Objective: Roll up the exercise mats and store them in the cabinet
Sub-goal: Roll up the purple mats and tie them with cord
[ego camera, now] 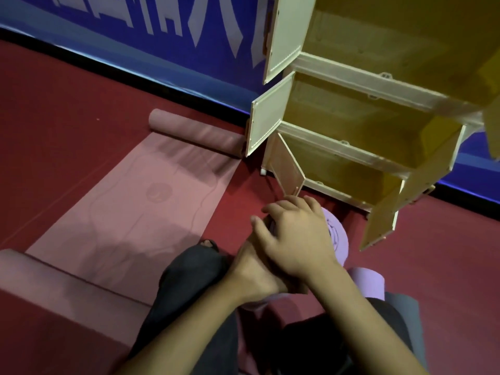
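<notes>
Purple mat [336,236]: rolled tight, spiral end turned toward the cabinet; held low over the floor, just in front of the bottom compartment, presumably so it can be slid in end-first.
Right hand [295,236]: laid over the top of the roll, fingers curled round it; the coil is thereby kept from springing open.
Left hand [254,274]: tucked under the right, closed on the nearer part of the same roll; exact finger positions mostly hidden by the right hand.
Cabinet [359,109]: pale frame w/ yellowish interior, three compartments seen, all doors swung open, so access is ready; no mat seen inside the visible parts.
Bottom door [290,169]: hinged outward, its edge just beside the right hand's fingertips; judged a likely snag when the roll is pushed in.
Pink mat [140,201]: spread flat on the floor, well left of the hands, both ends curled into short rolls; far end touching or nearly touching the middle door; not yet rolled up.
Floor [67,104]: dark red; used as the working surface.
Legs [189,288]: dark trousers, a crouch or kneel implied, bringing the roll down to bottom-shelf level.
Stage (est.): first mat rolled, storage imminent; second mat pending.
</notes>
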Motion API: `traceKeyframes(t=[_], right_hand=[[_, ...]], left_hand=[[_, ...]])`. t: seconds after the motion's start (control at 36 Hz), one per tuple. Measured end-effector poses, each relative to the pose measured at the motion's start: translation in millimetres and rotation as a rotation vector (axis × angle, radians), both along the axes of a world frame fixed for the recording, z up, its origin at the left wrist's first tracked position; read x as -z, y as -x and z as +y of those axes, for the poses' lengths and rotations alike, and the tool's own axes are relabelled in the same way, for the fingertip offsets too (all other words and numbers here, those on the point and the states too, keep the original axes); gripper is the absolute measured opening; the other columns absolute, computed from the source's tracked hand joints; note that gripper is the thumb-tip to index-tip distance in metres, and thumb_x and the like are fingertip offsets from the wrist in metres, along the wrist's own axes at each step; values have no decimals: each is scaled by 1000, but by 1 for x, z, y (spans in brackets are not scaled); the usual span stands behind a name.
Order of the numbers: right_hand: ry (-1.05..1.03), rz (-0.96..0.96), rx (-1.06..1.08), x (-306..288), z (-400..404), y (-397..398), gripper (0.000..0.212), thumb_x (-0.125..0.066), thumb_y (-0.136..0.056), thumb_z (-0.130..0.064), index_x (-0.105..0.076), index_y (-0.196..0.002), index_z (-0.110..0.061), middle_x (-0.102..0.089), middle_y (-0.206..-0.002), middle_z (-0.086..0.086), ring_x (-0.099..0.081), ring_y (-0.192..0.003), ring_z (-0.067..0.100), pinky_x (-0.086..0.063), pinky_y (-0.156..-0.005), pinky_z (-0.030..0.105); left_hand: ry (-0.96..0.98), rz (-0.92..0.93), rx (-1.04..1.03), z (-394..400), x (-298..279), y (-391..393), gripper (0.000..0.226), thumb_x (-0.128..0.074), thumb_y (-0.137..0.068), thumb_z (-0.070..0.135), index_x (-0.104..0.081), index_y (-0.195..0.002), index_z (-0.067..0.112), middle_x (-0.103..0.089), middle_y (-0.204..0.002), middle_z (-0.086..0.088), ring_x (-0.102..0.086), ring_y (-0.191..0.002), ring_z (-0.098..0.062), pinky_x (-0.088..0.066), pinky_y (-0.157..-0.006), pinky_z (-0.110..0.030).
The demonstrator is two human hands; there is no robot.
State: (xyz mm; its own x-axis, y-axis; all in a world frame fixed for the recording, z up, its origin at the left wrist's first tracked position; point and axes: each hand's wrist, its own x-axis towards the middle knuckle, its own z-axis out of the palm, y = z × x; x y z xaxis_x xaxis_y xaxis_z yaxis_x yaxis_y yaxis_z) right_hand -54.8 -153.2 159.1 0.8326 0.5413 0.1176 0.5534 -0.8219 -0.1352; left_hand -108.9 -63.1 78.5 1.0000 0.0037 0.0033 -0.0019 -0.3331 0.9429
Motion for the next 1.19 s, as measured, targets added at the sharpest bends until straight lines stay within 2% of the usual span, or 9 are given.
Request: traceKeyframes(t=[0.08, 0.25, 0.33, 0.47, 0.61, 0.69, 0.83, 1.0, 1.19], right_hand=[[-145, 40, 21, -9, -6, -16, 51, -36, -91, -61, -71, -103, -27, -72, -110, -9, -52, -131, 21, -33, -112, 47], [-131, 57, 85, 3, -30, -5, 84, -31, -83, -82, -40, -152, -37, -33, -162, -18, -19, -154, 22, -38, -108, 54], [-167, -2, 88, 13, -26, -8, 79, -45, -80, -75, -49, -146, -33, -41, -157, -16, -31, -148, 22, -43, -101, 51], [-489, -96, -3, 8, -28, -21, 32, -57, -88, -46, -73, -108, -26, -68, -128, -13, -55, -131, 24, -51, -93, 47], [-265, -60, 2, 26, -28, -11, 57, -43, -89, -66, -53, -133, -32, -41, -157, -15, -27, -151, 22, -42, -100, 44], [-289, -34, 26, 24, -29, -24, 57, -41, -88, -67, -53, -133, -34, -41, -158, -16, -24, -153, 20, -41, -103, 46], [-776, 240, 33, 25, -40, -35, 46, -57, -83, -39, -69, -125, -25, -56, -146, -9, -39, -145, 12, -32, -117, 31], [-1561, 398, 537, 41, -69, -49, 17, -51, -96, -7, -67, -94, -15, -70, -88, 2, -68, -83, 16, -51, -69, 26], [-1398, 421, 830, 102, -121, -44, 27, -49, -91, -5, -69, -77, -16, -67, -76, 6, -62, -75, 24, -46, -63, 29]], left_hand=[[-186, 2, -112, 3, -16, -10, 120, -84, -43, 64, -37, -148, 28, -50, -141, 14, -48, -131, -3, -39, -107, -15], [-67, -63, -196, 5, -2, -13, 134, -94, -53, 53, -13, -158, 33, -33, -157, 24, -32, -143, 9, -33, -117, -22], [-4, -85, -243, 3, -7, -15, 125, -92, -57, 49, -20, -157, 30, -44, -154, 19, -44, -140, 0, -42, -114, -37], [89, -112, -299, 7, -11, -12, 116, -101, -44, 37, -41, -143, 42, -57, -138, 25, -55, -128, 2, -49, -105, -35], [-19, -49, -218, 13, 4, -15, 127, -91, -64, 37, -4, -156, 47, -37, -158, 13, -40, -143, -6, -33, -117, -27], [-137, -252, -251, 13, 1, -17, 129, -89, -60, 53, -11, -160, 28, -31, -163, 2, -32, -150, -10, -36, -119, -38], [-381, -507, -174, 13, -1, -24, 90, -84, -66, 56, -54, -142, 18, -31, -164, -1, -22, -154, -28, -36, -116, -55], [-814, -528, -66, 14, -32, -38, 65, -75, -56, 65, -62, -103, 22, -53, -140, 0, -26, -151, -35, -20, -119, -59], [-1234, -613, 320, 3, -65, -64, 79, -84, -45, 65, -69, -102, 12, -53, -146, -5, -27, -149, -39, -13, -124, -54]])
